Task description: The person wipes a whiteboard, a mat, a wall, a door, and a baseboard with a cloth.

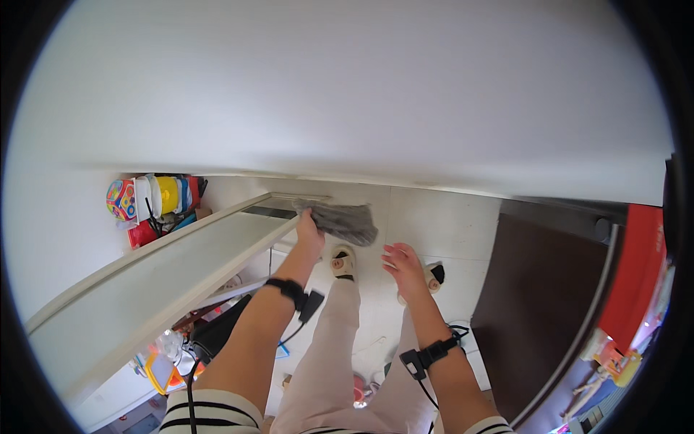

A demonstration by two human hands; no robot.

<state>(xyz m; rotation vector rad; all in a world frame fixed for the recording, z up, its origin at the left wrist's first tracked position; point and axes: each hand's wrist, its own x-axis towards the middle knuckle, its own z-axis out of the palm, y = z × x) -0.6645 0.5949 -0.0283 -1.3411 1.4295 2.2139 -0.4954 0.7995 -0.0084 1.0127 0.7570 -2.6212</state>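
My left hand (310,232) grips one end of a grey cloth (347,221), which spreads out to the right of the fingers above the tiled floor. Beside that hand runs a long pale-framed panel with a frosted surface (179,276); whether the cloth touches its far end I cannot tell. Lower and to the right, my right hand (402,264) is held in the air with its fingers apart and nothing in it. Below the hands, a shoe with a button-like face (342,262) stands on each foot, the right one partly hidden by my right arm.
A white wall (347,97) rises directly ahead. Colourful toys (157,198) are piled at the left, behind the panel. To the right stand a dark brown cabinet or panel (537,304) and a red box (631,276). Small items lie on the floor (439,217) behind my legs.
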